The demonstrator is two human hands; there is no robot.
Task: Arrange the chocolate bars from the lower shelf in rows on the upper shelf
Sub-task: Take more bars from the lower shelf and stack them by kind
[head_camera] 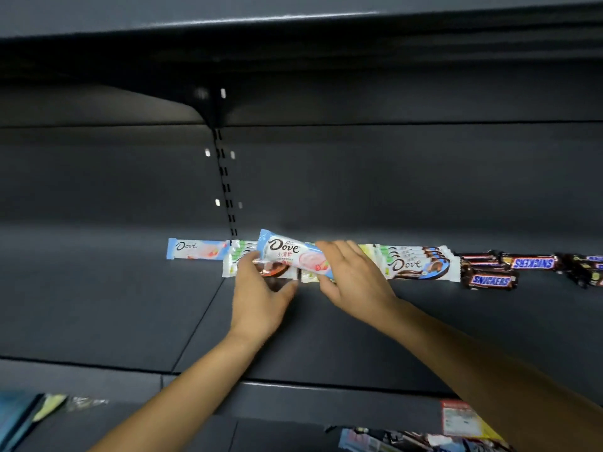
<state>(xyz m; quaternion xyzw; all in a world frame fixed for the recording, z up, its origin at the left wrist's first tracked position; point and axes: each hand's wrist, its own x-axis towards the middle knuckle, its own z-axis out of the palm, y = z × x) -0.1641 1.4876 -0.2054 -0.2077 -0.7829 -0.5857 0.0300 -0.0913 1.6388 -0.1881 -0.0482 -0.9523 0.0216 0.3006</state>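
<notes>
Both my hands reach onto the dark upper shelf [326, 321]. My right hand [355, 282] grips a white and blue Dove bar [287, 252] with pink fruit print, held tilted just above the row. My left hand [261, 295] touches the same bar's lower left edge with its fingertips, over other Dove bars [235, 262] lying beneath. One more pink Dove bar [195, 248] lies flat to the left. A stack of white and brown Dove bars [421, 264] lies to the right, followed by Snickers bars [492, 280].
More Snickers bars [584, 269] lie at the far right. A slotted upright [225, 181] runs down the back panel. Packets on the lower shelf show at the bottom left [19, 415] and bottom right [408, 440], beside a price label [456, 419].
</notes>
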